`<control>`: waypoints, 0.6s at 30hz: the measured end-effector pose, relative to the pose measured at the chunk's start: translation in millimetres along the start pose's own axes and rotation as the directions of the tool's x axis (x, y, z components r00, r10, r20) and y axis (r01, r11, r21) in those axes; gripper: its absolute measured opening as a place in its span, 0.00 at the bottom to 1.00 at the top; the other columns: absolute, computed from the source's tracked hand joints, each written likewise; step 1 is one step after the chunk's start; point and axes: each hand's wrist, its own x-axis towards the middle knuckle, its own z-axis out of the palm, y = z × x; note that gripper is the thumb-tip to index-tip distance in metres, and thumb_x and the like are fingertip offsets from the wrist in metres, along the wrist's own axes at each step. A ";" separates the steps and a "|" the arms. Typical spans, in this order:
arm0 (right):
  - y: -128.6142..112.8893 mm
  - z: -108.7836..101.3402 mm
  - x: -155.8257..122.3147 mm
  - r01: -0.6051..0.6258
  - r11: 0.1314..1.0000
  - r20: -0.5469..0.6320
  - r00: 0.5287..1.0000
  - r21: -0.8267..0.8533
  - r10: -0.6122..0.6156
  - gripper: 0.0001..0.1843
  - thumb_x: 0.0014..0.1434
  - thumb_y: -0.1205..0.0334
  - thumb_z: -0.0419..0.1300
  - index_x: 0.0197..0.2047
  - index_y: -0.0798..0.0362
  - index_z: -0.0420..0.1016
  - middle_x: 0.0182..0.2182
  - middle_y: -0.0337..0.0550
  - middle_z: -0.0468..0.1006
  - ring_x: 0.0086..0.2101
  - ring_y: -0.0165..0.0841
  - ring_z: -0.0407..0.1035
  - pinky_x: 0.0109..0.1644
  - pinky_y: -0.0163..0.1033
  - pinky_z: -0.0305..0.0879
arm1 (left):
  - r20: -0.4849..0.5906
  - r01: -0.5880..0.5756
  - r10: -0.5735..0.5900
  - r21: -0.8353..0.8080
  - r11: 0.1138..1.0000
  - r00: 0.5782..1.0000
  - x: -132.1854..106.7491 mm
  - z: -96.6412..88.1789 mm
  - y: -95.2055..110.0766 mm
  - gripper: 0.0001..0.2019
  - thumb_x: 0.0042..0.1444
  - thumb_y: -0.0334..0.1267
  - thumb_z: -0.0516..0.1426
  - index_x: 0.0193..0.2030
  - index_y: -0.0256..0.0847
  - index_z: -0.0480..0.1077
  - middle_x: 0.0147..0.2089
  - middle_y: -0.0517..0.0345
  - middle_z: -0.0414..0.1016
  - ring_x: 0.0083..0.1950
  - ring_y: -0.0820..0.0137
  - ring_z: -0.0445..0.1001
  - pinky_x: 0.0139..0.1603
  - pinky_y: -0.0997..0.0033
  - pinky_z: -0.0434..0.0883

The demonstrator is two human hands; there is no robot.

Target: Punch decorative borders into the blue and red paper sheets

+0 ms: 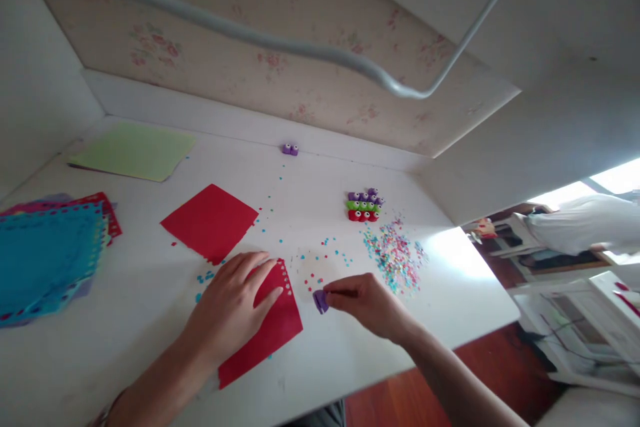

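Note:
My left hand (235,297) lies with fingers spread over a sheet of red paper (280,330). A row of small punched holes runs along that sheet's right upper edge. Just right of the sheet, my right hand (363,300) pinches a small purple paper punch (321,301) between thumb and fingertips, apart from the paper. Beyond my left hand, a second red sheet (210,219) rests turned on its corner. Red and blue punched bits (313,278) are scattered around both hands.
Small punches with eyes (365,205) stand in purple, green and red rows, beside a heap of confetti (395,253). Two purple punches (290,149) sit near the wall. Blue punched sheets (45,260) and pale green paper (130,150) lie left. A white cable (300,48) hangs above. A person (585,223) is at far right.

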 end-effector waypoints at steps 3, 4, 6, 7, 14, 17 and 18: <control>13.9 -33.1 21.9 0.004 0.951 -0.093 0.995 0.309 0.026 0.14 0.51 0.53 0.67 0.41 0.48 0.83 0.34 0.41 0.82 0.32 0.33 0.74 0.39 0.40 0.70 | 0.010 -0.004 0.004 0.001 1.000 1.000 0.8 -0.4 -0.6 0.17 0.63 0.43 0.54 0.56 0.40 0.69 0.56 0.48 0.72 0.58 0.56 0.69 0.60 0.52 0.68; 18.2 -48.1 31.4 0.054 0.941 -0.174 0.985 0.335 0.005 0.16 0.51 0.53 0.68 0.42 0.49 0.82 0.36 0.42 0.82 0.34 0.33 0.74 0.41 0.41 0.70 | 0.012 -0.005 0.005 0.003 1.000 1.000 1.0 -0.4 -0.8 0.17 0.63 0.43 0.54 0.56 0.40 0.69 0.56 0.48 0.72 0.58 0.56 0.69 0.60 0.52 0.68; 25.9 -82.7 53.0 0.150 0.956 -0.378 0.925 0.250 -0.046 0.18 0.51 0.52 0.67 0.43 0.52 0.82 0.37 0.46 0.82 0.34 0.33 0.74 0.41 0.41 0.70 | 0.017 -0.009 0.009 0.009 1.000 1.000 1.2 0.0 -1.6 0.17 0.63 0.42 0.54 0.56 0.40 0.69 0.55 0.48 0.73 0.58 0.57 0.69 0.61 0.51 0.67; 29.5 -101.5 64.5 0.147 0.980 -0.481 0.874 0.137 -0.064 0.21 0.51 0.51 0.66 0.45 0.54 0.81 0.35 0.47 0.82 0.32 0.34 0.74 0.38 0.41 0.70 | 0.019 -0.011 0.011 0.010 1.000 1.000 1.2 0.3 -2.0 0.17 0.63 0.42 0.54 0.56 0.40 0.69 0.55 0.48 0.73 0.58 0.58 0.69 0.61 0.51 0.67; 48.9 -198.2 137.2 -0.219 0.870 -0.678 0.716 -0.442 -0.164 0.20 0.54 0.49 0.61 0.43 0.52 0.83 0.30 0.47 0.83 0.31 0.40 0.75 0.33 0.40 0.65 | 0.019 0.025 -0.025 0.000 1.000 1.000 1.9 2.1 -6.7 0.16 0.63 0.41 0.54 0.55 0.41 0.70 0.55 0.49 0.73 0.57 0.58 0.70 0.60 0.51 0.68; 51.0 -204.9 159.2 -0.221 0.784 -0.588 0.779 -0.580 -0.216 0.15 0.55 0.54 0.60 0.40 0.48 0.84 0.37 0.44 0.84 0.39 0.41 0.76 0.41 0.39 0.66 | 0.022 0.035 -0.035 0.009 0.999 0.999 2.7 2.5 -8.3 0.16 0.63 0.41 0.54 0.55 0.42 0.70 0.55 0.50 0.73 0.57 0.58 0.70 0.60 0.51 0.68; 51.1 -204.1 165.2 -0.211 0.756 -0.550 0.804 -0.620 -0.226 0.14 0.55 0.55 0.59 0.40 0.47 0.84 0.39 0.42 0.84 0.41 0.41 0.76 0.43 0.38 0.66 | 0.024 0.034 -0.034 0.013 0.999 0.999 3.0 2.6 -8.7 0.15 0.63 0.41 0.54 0.55 0.42 0.70 0.55 0.50 0.73 0.57 0.58 0.69 0.60 0.51 0.68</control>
